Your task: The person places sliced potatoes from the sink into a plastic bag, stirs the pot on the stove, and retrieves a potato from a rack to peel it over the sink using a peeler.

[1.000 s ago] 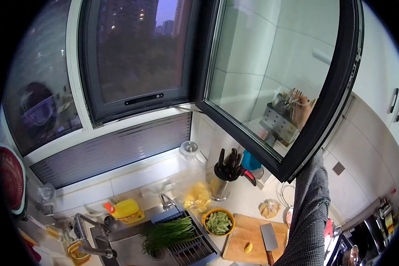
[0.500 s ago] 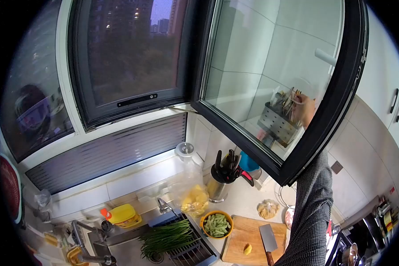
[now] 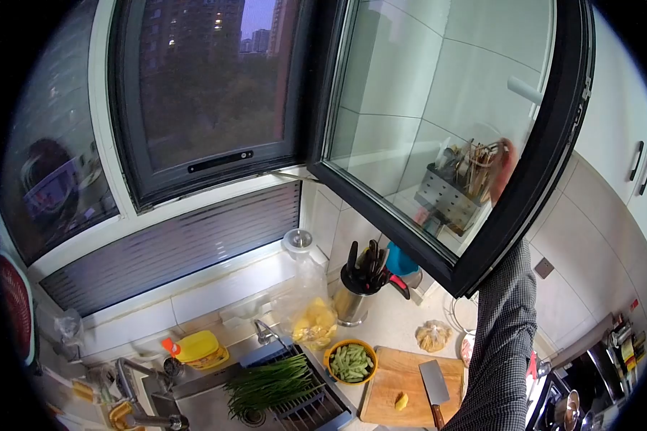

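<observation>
A: Where are the thin utensils (image 3: 479, 164)?
B: Upright in the perforated metal holder (image 3: 447, 197), behind the open window sash (image 3: 431, 267). Standing them on end probably keeps each one easy to reach, and the holes likely let water out.
A: And the right hand (image 3: 505, 171)?
B: Just beside them, seen through the glass. It's blurred and partly cut off by the frame, so I can't tell whether the fingers are spread or gripping anything. The left hand is out of view.
A: Why is the sleeve (image 3: 507, 323) so far forward?
B: The arm passes behind the sash, apparently to get at that corner.
A: Nearer in?
B: Knives (image 3: 370, 262) stand handles up in a steel container (image 3: 352, 307) on the tabletop (image 3: 395, 330). The cleaver (image 3: 434, 383) lies flat on the cutting board (image 3: 381, 384), its handle toward the person, presumably for easy pickup. Long greens (image 3: 269, 381) lie partly over the sink rack (image 3: 302, 413), perhaps to drain.
</observation>
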### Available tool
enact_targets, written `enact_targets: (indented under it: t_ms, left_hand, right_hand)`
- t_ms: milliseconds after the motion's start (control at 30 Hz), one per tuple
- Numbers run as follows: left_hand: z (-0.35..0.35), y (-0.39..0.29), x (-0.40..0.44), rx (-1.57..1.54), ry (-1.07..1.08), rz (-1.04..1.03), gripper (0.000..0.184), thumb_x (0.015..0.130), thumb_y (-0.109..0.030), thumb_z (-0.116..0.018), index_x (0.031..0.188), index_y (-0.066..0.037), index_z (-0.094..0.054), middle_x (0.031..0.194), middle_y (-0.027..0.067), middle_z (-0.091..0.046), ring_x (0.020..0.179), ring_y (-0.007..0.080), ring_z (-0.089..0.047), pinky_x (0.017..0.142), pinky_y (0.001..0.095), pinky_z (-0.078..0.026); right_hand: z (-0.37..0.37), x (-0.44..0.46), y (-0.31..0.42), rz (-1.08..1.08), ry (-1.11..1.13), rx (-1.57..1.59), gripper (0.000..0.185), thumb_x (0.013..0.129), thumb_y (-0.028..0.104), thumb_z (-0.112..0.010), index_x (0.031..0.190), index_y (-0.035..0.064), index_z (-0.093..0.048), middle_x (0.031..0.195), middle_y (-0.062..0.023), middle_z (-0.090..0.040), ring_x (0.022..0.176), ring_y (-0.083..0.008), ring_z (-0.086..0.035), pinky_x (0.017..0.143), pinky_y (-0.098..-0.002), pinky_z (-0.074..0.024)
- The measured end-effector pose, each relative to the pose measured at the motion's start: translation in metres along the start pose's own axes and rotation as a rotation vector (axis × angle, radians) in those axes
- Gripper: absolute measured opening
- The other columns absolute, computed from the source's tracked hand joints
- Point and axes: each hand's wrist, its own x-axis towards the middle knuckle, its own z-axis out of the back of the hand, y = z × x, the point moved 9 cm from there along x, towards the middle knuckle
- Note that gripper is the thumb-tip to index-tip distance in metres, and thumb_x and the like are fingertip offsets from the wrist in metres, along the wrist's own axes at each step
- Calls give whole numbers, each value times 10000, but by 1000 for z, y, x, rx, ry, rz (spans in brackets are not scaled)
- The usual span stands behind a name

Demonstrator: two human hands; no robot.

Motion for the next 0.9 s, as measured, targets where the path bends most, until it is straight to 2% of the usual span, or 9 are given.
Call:
enact_targets:
  t_ms: [67,200,267,333,367,400,433,600,900]
  left_hand:
    - [-1,-1,-2,5,-1,7,425,905,-428,-522,1049,-30,-559,914,115,-600,812,243,-596,730,399,-520]
    - [-14,-12,-14,37,-11,31,431,905,-431,-524,1056,-30,-558,919,116,-600,817,244,-597,734,401,-521]
    - [-60,-35,-28,12,171,16,467,905,-460,-534,1066,-22,-551,927,120,-602,855,245,-592,765,427,-514]
    - [-43,-2,-10,-103,211,165,484,920,-477,-514,1157,-55,-524,1041,104,-589,979,265,-583,853,469,-496]
    - [25,53,2,-187,63,324,480,934,-465,-485,1240,-95,-503,1147,84,-574,1066,285,-578,912,487,-484]
    - [33,62,16,-162,209,176,470,950,-451,-473,1256,-94,-490,1154,91,-576,1058,277,-585,902,473,-494]
    - [-32,18,-13,-213,279,249,459,958,-437,-469,1260,-91,-485,1149,94,-582,1052,258,-590,893,449,-502]
    - [-36,11,3,-151,206,288,453,941,-404,-504,1252,-75,-507,1160,61,-601,1066,208,-597,909,381,-494]
    - [-16,-28,-24,-13,256,198,458,883,-300,-597,1248,-38,-511,1166,98,-608,1053,225,-613,883,393,-520]
  right_hand:
    - [48,-5,-54,19,-3,55,218,967,200,-539,1073,26,-619,871,-81,-658,786,-128,-628,670,-309,-493]
    - [138,-56,115,62,-217,-342,249,992,170,-492,1144,-17,-555,1073,-101,-624,978,-136,-605,857,-286,-498]
    - [183,-86,121,93,-298,-110,206,991,180,-491,1054,6,-582,936,-63,-652,809,-158,-618,709,-253,-492]
    - [227,-143,79,-275,-255,269,269,988,222,-507,1147,6,-536,999,-120,-637,874,-191,-649,844,-309,-522]
    - [239,-200,77,-521,-226,280,266,978,233,-522,1137,20,-535,923,-96,-626,824,-174,-635,765,-292,-520]
    - [246,-258,80,-747,-220,290,264,968,245,-536,1127,33,-533,848,-71,-614,773,-156,-621,686,-276,-518]
    - [245,-310,81,-912,-145,301,238,962,266,-543,1071,54,-542,805,-52,-589,704,-143,-590,633,-254,-493]
    - [174,-586,177,-1965,354,874,135,948,212,-503,933,81,-534,748,-10,-533,593,-126,-471,490,-223,-372]
    - [67,-692,417,-2326,672,1148,100,944,42,-485,980,-46,-513,852,-139,-585,739,-202,-540,672,-277,-473]
